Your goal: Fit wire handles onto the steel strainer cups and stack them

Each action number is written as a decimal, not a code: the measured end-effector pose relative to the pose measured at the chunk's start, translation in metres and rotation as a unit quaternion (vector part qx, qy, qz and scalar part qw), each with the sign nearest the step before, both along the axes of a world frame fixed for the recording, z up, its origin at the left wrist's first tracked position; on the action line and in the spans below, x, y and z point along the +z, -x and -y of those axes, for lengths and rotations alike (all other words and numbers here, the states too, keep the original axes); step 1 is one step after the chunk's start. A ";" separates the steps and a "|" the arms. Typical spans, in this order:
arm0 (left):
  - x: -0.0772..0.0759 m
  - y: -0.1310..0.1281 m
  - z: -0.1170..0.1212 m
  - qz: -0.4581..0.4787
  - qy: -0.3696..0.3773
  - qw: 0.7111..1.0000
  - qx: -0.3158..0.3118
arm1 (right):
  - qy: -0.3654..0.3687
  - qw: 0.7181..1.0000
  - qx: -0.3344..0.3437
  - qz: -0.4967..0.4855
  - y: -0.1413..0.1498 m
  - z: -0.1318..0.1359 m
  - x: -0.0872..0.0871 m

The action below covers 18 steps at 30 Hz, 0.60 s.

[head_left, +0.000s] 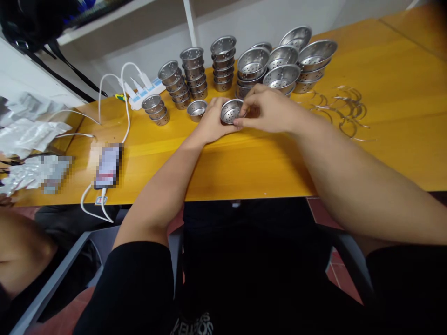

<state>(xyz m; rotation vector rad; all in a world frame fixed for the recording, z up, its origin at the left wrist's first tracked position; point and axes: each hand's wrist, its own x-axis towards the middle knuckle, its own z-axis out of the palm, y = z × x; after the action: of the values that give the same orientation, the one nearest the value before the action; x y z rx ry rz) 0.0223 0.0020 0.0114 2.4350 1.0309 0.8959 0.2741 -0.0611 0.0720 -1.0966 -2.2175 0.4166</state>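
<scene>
At the nearest, two black sleeves point(129, 284) are seen, and beyond them a yellow wooden desk point(244, 172) is extended. On its left part, near the front edge, a smartphone point(108, 166) with a blurred screen is laid, and a white cable point(104, 193) is connected to it.

Farther in, a small perforated metal cup point(230, 113) is held between the two hands. Its left side is enclosed by the left hand point(213, 122), and its right rim is pinched by the right hand point(263, 109); its mouth is turned upward. Whether its base is supported by the desk cannot be told.

Just beside the left hand, a single cup point(197, 110) is placed. Beyond the right forearm, thin curved wires point(344, 110) are scattered. Behind the hands, similar cups are arranged in four stacks point(193, 72), and to their right wider perforated bowls point(253, 63) are piled. At the left, a power strip point(150, 91) is occupied by white plugs.
</scene>
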 end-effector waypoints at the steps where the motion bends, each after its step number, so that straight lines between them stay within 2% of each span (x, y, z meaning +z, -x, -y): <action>1: -0.002 -0.001 -0.001 0.003 0.007 1.000 -0.003 | 0.003 1.000 -0.007 0.006 -0.001 -0.002 -0.001; 6: -0.011 -0.002 -0.010 0.044 0.060 0.997 -0.034 | 0.049 0.998 -0.043 0.024 -0.009 -0.010 -0.011; 8: -0.012 -0.001 -0.011 0.049 0.061 0.997 -0.027 | 0.063 0.997 -0.048 0.019 -0.012 -0.013 -0.015; 11: -0.009 0.000 -0.009 0.052 0.056 0.997 -0.003 | 0.042 0.998 -0.049 0.009 -0.015 -0.015 -0.018; 14: 0.002 0.000 -0.003 0.045 0.044 0.998 0.014 | 0.016 0.996 -0.084 0.001 -0.011 -0.009 -0.009; 18: 0.028 0.008 0.001 0.059 0.000 0.997 0.053 | 0.024 0.985 -0.169 0.030 0.000 0.010 0.020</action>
<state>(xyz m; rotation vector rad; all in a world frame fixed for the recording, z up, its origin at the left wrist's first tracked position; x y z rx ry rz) 0.0140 0.0011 0.0396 2.3146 1.1249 1.0611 0.2737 -0.0714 0.0919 -1.4972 -2.0253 0.2931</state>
